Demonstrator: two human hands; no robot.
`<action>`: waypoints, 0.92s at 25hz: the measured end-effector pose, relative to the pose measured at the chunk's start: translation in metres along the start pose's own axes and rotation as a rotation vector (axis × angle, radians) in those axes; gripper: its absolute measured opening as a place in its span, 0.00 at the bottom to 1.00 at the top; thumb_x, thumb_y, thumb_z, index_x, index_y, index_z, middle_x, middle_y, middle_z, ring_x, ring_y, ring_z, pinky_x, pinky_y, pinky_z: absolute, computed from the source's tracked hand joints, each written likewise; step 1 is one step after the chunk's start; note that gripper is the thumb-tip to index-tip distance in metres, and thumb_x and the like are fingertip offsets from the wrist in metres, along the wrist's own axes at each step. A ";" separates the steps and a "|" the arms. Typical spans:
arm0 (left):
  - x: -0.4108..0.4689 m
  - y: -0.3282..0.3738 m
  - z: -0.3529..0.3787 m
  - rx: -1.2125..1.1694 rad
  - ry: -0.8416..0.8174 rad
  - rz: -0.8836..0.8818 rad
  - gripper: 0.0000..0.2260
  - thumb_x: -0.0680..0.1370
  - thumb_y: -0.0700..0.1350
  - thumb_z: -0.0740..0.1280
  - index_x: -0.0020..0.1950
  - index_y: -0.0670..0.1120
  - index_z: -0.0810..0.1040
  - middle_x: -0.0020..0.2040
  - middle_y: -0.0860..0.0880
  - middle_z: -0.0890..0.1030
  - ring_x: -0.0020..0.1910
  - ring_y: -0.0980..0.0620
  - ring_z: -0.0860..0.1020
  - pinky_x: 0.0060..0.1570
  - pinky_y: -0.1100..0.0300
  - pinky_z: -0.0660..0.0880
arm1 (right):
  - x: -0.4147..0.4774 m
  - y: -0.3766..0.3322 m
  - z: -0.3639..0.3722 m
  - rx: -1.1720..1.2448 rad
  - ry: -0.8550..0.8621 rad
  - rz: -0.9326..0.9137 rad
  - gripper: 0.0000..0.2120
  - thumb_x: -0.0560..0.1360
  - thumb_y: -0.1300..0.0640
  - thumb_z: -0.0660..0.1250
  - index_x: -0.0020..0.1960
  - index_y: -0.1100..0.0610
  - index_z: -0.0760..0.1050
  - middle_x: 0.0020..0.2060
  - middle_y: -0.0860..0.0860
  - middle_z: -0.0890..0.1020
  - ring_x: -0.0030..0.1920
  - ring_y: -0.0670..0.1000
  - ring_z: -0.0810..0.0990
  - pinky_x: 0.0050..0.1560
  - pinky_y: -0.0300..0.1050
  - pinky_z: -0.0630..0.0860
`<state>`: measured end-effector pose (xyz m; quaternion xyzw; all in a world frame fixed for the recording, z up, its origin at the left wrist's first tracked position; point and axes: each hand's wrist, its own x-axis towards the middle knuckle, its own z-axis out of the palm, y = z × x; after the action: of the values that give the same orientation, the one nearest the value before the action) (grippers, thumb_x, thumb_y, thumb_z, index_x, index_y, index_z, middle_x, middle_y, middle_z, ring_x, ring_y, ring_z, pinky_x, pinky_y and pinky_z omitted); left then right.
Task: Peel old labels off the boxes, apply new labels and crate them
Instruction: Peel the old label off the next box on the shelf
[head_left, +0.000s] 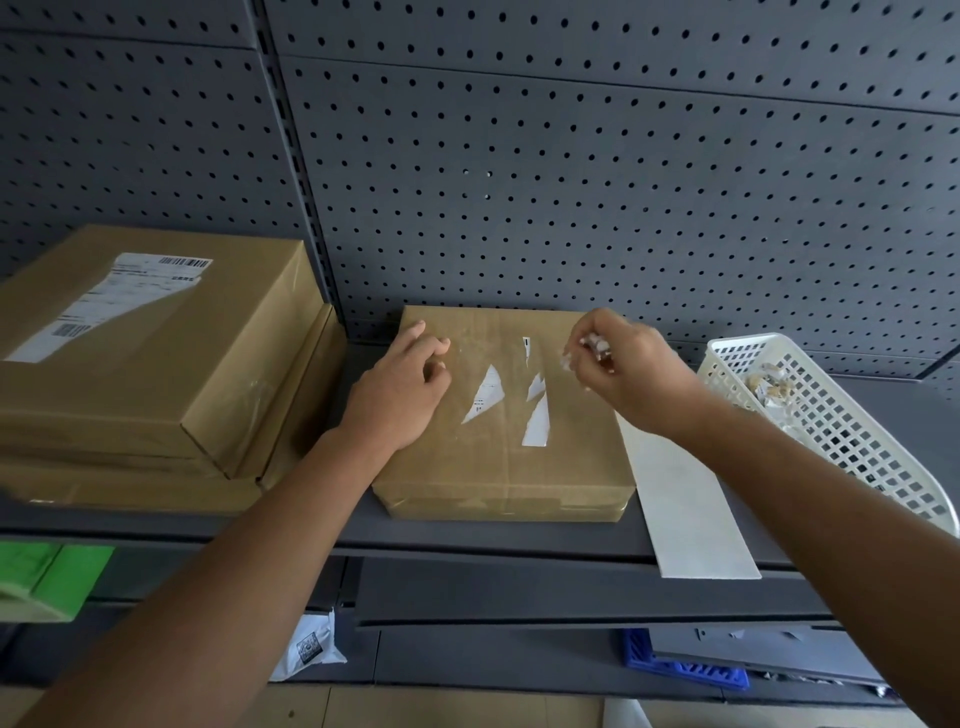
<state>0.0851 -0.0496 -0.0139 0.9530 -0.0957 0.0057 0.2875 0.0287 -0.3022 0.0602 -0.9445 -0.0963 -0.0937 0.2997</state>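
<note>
Four label scraps (537, 426) on one box (571, 457) — right hand (628, 369) seemingly pinches peelings (595, 345).

Back wall: you face dark grey pegboard panels (597, 171), holes in even rows.
Upright: slotted post (298, 182) splits the panels, left of centre.
Shelving: grey metal shelf (467, 540) before you; lower shelf (519, 597) beneath.
Floor: tan floor (415, 709) along your bottom edge.
Light: even, soft shadows.

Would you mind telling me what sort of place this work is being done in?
Probably a stockroom or packing area: grey pegboard shelving, stacked cardboard boxes with a shipping label, and a white basket of label scraps.
</note>
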 end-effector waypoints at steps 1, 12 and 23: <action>0.000 0.000 0.000 0.001 0.001 -0.001 0.16 0.84 0.52 0.55 0.72 0.57 0.70 0.81 0.59 0.55 0.69 0.49 0.72 0.65 0.45 0.66 | 0.002 -0.001 -0.002 0.053 0.006 0.033 0.03 0.77 0.57 0.67 0.49 0.57 0.76 0.41 0.50 0.83 0.41 0.53 0.82 0.47 0.49 0.80; 0.000 0.002 -0.002 -0.007 0.015 0.010 0.16 0.84 0.52 0.55 0.71 0.57 0.71 0.81 0.59 0.56 0.70 0.48 0.72 0.65 0.45 0.65 | -0.019 0.002 0.024 -0.128 -0.240 -0.245 0.10 0.71 0.67 0.66 0.41 0.55 0.81 0.40 0.39 0.76 0.35 0.40 0.74 0.41 0.35 0.73; -0.001 0.002 -0.002 0.002 0.022 0.009 0.17 0.84 0.51 0.54 0.72 0.57 0.71 0.81 0.59 0.56 0.71 0.49 0.71 0.66 0.44 0.65 | -0.016 0.005 0.019 -0.159 -0.356 -0.239 0.02 0.73 0.57 0.73 0.43 0.55 0.83 0.45 0.46 0.79 0.42 0.46 0.78 0.47 0.44 0.76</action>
<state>0.0834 -0.0503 -0.0110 0.9527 -0.0970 0.0174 0.2876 0.0162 -0.2974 0.0388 -0.9487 -0.2511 0.0326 0.1893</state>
